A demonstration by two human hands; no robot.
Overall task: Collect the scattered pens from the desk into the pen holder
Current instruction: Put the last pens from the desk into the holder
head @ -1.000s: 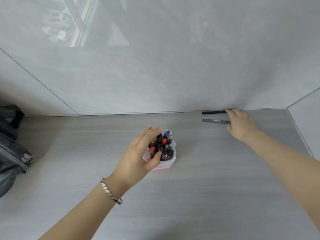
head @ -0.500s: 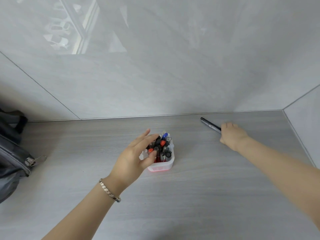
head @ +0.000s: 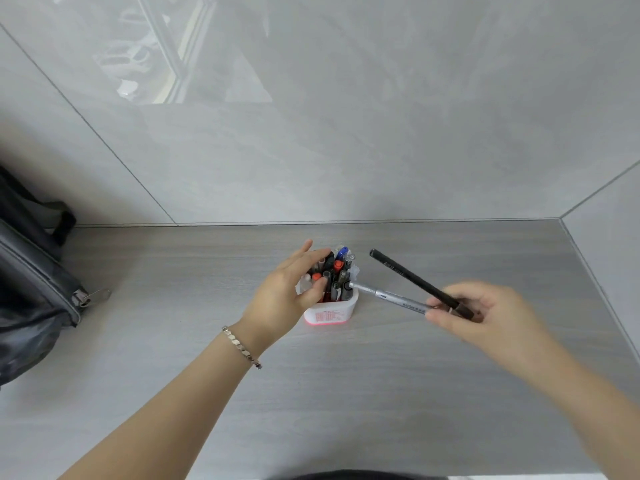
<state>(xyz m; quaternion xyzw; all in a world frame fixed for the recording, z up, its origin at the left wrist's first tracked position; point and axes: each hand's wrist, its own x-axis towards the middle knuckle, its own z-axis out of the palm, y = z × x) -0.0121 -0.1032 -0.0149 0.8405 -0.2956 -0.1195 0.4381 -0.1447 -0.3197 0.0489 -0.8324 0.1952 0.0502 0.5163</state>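
A small white pen holder [head: 331, 313] with a pink base stands mid-desk, crowded with several pens with red, blue and black caps. My left hand [head: 289, 292] rests against its left side, thumb and fingers on the pens at the rim. My right hand [head: 485, 317] hovers just right of the holder and pinches two pens at once. The black pen [head: 412, 278] points up and to the left. The grey pen [head: 388, 296] lies lower, its tip touching the holder's right rim.
A dark grey bag [head: 33, 292] with a zipper pull lies at the desk's left edge. Grey tiled walls close the desk [head: 381, 393] at the back and on the right. A metal bracelet [head: 241, 347] is on my left wrist.
My right hand picked both pens up from beside the back wall and carried them left and nearer, up to the holder. My left hand stayed on the holder.
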